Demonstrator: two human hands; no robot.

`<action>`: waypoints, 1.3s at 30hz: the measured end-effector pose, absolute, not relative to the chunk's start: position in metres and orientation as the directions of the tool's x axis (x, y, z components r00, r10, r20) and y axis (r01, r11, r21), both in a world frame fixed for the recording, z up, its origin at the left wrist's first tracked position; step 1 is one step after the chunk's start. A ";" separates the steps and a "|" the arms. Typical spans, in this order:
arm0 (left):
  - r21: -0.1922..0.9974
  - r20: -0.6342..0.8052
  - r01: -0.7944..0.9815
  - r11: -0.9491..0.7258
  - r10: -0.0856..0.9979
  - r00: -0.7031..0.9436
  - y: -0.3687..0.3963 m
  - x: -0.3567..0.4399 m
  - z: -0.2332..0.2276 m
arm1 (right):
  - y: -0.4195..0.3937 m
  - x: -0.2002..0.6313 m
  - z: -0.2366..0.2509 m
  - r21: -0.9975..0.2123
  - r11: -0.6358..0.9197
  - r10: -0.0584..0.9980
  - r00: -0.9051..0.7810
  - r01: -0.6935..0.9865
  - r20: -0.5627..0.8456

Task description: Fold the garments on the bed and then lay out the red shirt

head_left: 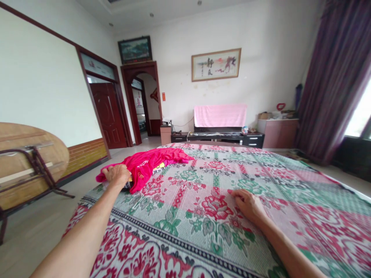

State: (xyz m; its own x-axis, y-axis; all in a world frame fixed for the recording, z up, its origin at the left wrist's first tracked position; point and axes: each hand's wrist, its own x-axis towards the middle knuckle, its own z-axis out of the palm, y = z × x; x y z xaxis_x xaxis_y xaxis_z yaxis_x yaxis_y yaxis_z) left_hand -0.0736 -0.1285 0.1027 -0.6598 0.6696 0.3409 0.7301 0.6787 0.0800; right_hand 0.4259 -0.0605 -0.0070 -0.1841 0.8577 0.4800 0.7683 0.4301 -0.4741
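Note:
A bright pink-red garment [150,164], seemingly a T-shirt with pale lettering, lies in a loose heap on the left part of a flowered cloth [199,185]. A dark and yellow printed piece [159,166] shows from under its folds. At the heap's left end, my left hand [117,173] is closed on the fabric, its fingertips partly hidden. My right hand [247,202] rests on the flowered cloth, apart from the garment. Its fingers are curled in, and nothing shows in them.
The flowered cloth covers a large table-like surface with a rounded far edge. A folded round wooden table [31,162] leans at the left. Farther off stand a low black cabinet [252,139], a television under a pink towel [220,116], and a side cabinet [276,133]. Purple curtains [327,85] hang right.

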 end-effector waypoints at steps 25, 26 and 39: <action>0.588 0.357 0.797 -0.139 0.929 -0.101 -0.100 0.125 0.063 | -0.071 0.424 0.004 -0.693 0.408 0.887 -0.076 0.594 0.456; 0.493 0.407 0.869 -0.048 0.895 -0.182 -0.096 0.117 0.055 | -0.072 0.423 0.003 -0.680 0.417 0.883 -0.091 0.603 0.461; 0.303 0.345 0.953 -0.018 0.934 -0.092 -0.096 0.116 0.034 | -0.073 0.423 0.007 -0.734 0.366 0.897 -0.007 0.572 0.442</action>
State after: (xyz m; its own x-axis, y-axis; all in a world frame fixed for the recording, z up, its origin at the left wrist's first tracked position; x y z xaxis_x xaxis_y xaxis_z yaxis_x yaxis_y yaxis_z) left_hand 0.1163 -0.0957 0.0342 -0.0921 0.9340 0.3453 0.9530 -0.0178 0.3026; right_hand 0.4233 -0.0733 0.0070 -0.0067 0.8969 0.4423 0.5720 0.3662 -0.7340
